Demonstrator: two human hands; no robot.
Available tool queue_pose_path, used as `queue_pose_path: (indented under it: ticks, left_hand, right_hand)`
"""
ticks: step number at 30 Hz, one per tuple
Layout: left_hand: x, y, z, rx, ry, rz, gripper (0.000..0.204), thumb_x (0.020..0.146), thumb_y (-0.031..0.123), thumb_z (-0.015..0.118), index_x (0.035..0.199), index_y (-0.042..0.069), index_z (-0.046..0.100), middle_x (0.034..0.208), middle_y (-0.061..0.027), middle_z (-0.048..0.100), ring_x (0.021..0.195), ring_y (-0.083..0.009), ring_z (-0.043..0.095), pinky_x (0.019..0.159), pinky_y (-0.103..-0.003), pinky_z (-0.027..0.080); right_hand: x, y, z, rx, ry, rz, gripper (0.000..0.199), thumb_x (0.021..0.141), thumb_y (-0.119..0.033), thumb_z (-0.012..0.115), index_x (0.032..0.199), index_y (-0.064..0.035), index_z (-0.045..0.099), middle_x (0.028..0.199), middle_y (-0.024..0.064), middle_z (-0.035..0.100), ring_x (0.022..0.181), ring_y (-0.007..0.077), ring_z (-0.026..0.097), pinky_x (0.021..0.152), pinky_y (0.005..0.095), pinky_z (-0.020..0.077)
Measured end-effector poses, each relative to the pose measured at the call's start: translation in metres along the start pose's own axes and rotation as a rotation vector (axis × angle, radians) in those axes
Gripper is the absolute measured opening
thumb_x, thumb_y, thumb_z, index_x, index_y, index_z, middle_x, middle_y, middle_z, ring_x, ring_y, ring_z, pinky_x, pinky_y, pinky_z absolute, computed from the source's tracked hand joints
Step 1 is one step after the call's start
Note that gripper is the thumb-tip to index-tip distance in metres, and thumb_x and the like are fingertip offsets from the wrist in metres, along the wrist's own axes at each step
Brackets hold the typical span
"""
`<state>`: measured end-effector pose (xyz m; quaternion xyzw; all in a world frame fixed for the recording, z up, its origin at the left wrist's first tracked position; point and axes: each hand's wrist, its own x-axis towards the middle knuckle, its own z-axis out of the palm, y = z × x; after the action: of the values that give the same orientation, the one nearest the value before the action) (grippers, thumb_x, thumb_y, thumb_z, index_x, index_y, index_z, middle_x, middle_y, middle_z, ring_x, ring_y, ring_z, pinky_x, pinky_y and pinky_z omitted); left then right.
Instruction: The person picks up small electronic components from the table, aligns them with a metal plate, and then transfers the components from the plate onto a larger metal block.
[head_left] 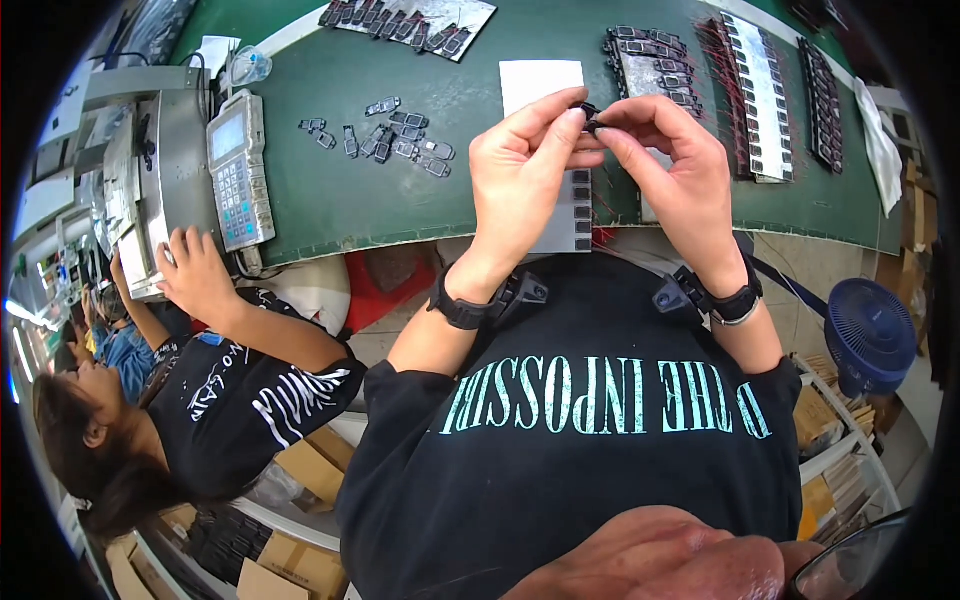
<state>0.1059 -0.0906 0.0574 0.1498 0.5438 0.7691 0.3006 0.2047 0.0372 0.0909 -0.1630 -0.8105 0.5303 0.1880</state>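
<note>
Over the green table (430, 205), my left hand (525, 155) and my right hand (675, 150) meet with bent, pinching fingers. Between their fingertips is a small black part (591, 120), too small and too covered to tell its kind. A pale strip (541, 75) lies beneath the hands, partly hidden by them. Along its near right edge runs a row of small black square pieces (581, 210), with thin red wires beside it. Left of my hands several loose black-and-grey rectangular parts (385, 138) are scattered on the table.
Rows of black parts with red wires sit on a board (640, 80) and a white strip (755, 95) to the right. Another board (465, 20) holds parts at the back. Leftward stand a keypad machine (238, 170) and a co-worker's hand (195, 275). A blue fan (868, 335) is at right.
</note>
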Motion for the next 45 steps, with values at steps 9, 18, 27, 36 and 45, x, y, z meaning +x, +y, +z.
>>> queue_pose_path:
  ticks: [9, 18, 27, 36, 45]
  left_hand:
    - [-0.004, -0.003, 0.001, -0.044, -0.053, -0.064, 0.029, 0.104, 0.006, 0.056, 0.128, -0.009, 0.061, 0.107, -0.0143, 0.072, 0.096, -0.0189, 0.073, 0.084, -0.030, 0.063]
    - [-0.020, -0.019, -0.002, 0.029, -0.142, -0.053, 0.025, 0.104, 0.006, 0.056, 0.124, -0.008, 0.059, 0.104, -0.0152, 0.072, 0.097, -0.0200, 0.073, 0.085, -0.031, 0.063]
    - [-0.030, -0.031, -0.003, 0.125, -0.203, -0.037, 0.020, 0.103, 0.005, 0.057, 0.118, -0.009, 0.060, 0.102, -0.0149, 0.072, 0.093, -0.0194, 0.073, 0.083, -0.029, 0.062]
    - [-0.001, -0.010, -0.002, 0.391, -0.393, -0.170, 0.015, 0.101, 0.007, 0.061, 0.109, -0.006, 0.064, 0.091, -0.0110, 0.075, 0.086, -0.0149, 0.073, 0.074, -0.027, 0.060]
    - [0.091, -0.029, 0.036, 0.792, -0.219, 0.138, 0.024, 0.096, 0.018, 0.068, 0.106, -0.003, 0.068, 0.091, -0.0060, 0.072, 0.075, -0.0109, 0.069, 0.057, -0.025, 0.054]
  right_hand:
    - [0.007, 0.015, -0.004, 0.089, -0.010, 0.104, 0.012, 0.094, -0.004, 0.068, 0.106, 0.0001, 0.071, 0.100, 0.0032, 0.069, 0.094, 0.0094, 0.066, 0.084, 0.0247, 0.0541]
    - [-0.002, 0.040, -0.020, 0.222, -0.229, 0.184, 0.019, 0.095, -0.004, 0.068, 0.112, 0.0013, 0.065, 0.104, 0.0018, 0.065, 0.097, 0.0099, 0.064, 0.087, 0.0260, 0.0552]
    - [-0.018, 0.034, -0.015, 0.033, -0.254, 0.045, 0.030, 0.092, -0.003, 0.067, 0.121, -0.0033, 0.060, 0.092, 0.0048, 0.067, 0.088, 0.0119, 0.066, 0.079, 0.0268, 0.0538]
    - [-0.026, 0.044, -0.073, -0.300, -0.168, -0.188, 0.032, 0.093, -0.003, 0.064, 0.125, -0.0040, 0.064, 0.099, 0.0084, 0.068, 0.094, 0.0194, 0.066, 0.084, 0.0313, 0.0523]
    - [0.042, 0.080, -0.128, -0.730, -0.034, -0.439, 0.020, 0.092, -0.005, 0.066, 0.112, -0.0042, 0.072, 0.113, 0.0108, 0.069, 0.110, 0.0293, 0.064, 0.094, 0.0361, 0.0517]
